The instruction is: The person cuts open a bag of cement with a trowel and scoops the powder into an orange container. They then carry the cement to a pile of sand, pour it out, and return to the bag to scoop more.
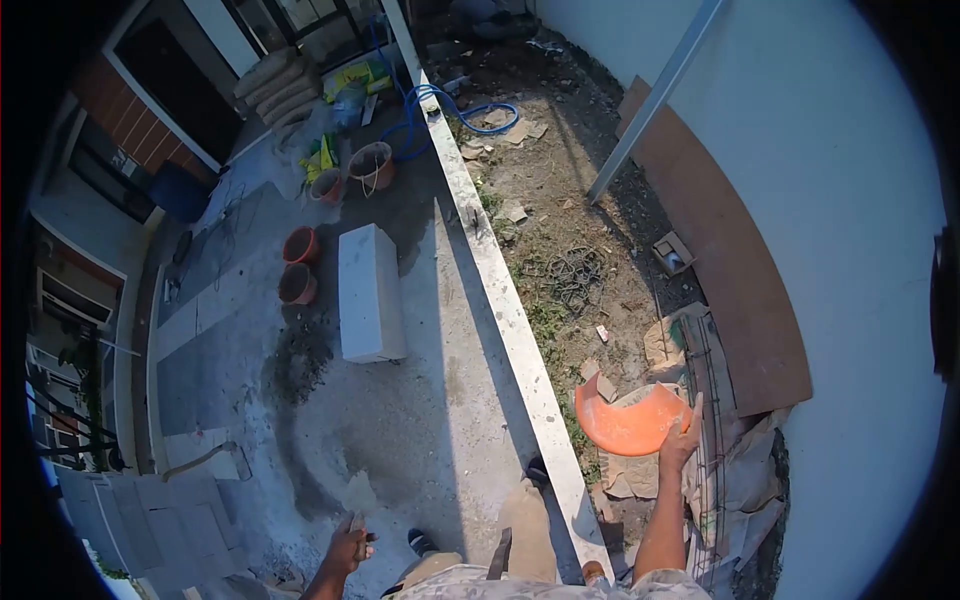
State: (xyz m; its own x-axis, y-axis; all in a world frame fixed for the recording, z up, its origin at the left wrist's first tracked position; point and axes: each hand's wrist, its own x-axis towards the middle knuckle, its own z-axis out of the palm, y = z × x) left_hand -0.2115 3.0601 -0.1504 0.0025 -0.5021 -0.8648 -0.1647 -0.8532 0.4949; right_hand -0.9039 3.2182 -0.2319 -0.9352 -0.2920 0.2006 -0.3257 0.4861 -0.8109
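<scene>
An orange curved piece, like part of a plastic bowl [635,425], is held at its right edge by my right hand [683,440], over the dirt strip beside the low white wall [515,335]. Down at the lower left, my left hand [350,545] is closed round the handle of a trowel [360,495], whose pointed grey blade shows above the fingers against the concrete floor. My feet are on both sides of the low wall's near end.
On the concrete stand a white block [368,292], orange buckets [300,245] and stacked sacks [278,88]. A blue hose [405,125] crosses the wall. Right of it lie tangled wire [575,280], a slanted metal post [655,100], a brown board [720,250] and thin rods [708,430].
</scene>
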